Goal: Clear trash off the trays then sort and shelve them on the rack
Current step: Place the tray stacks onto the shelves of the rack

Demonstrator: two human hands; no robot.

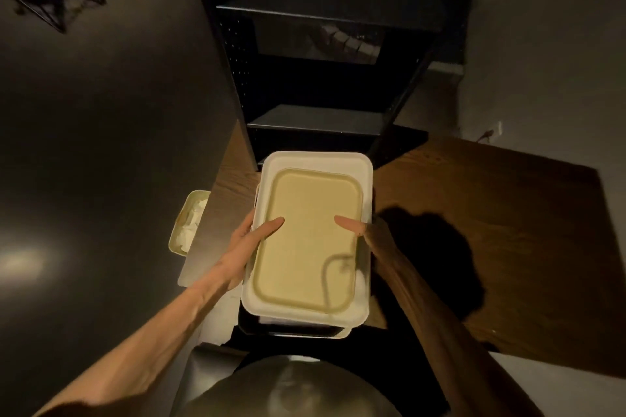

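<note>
Both hands hold the stacked trays (306, 240) by their sides, left grip (249, 240) and right grip (364, 230) thumbs on top; the black rack (325, 78) stands just beyond.

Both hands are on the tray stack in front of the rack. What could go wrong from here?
1. The top tray sits skewed on the white tray beneath; it could slide off when tilted toward the rack.
2. The left hand and right hand hold only the side edges, thumbs on top, so the grip may slip.
3. The rack is dark; a shelf edge could catch the stack.
</note>
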